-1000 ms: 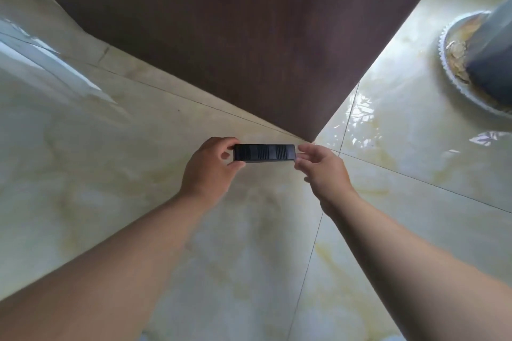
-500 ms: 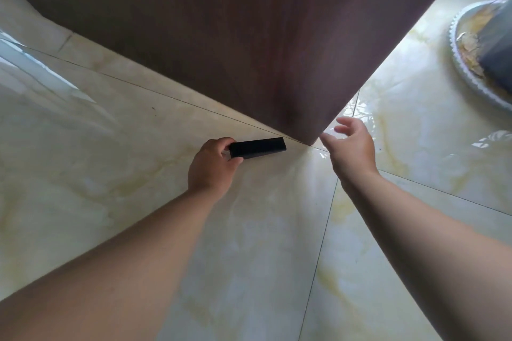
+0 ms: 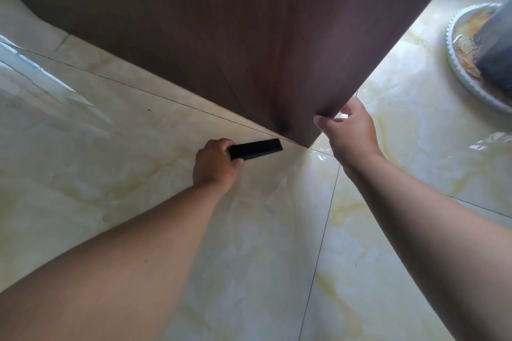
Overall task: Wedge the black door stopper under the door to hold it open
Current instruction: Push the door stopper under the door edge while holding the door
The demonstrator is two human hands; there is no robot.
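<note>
A dark brown wooden door fills the top of the head view, its lower corner near the floor at centre. My left hand grips one end of the black door stopper, a flat black bar lying close along the door's bottom edge, just left of the corner. My right hand is closed on the door's free vertical edge just above the corner, thumb on the near face and fingers behind.
The floor is glossy cream marble tile with thin dark grout lines. At the far right stands a round white scalloped base with a grey column rising from it.
My right hand let go of the stopper, moved up and right, and took hold of the door's edge. My left hand kept the stopper and brought it closer to the door's bottom edge.
</note>
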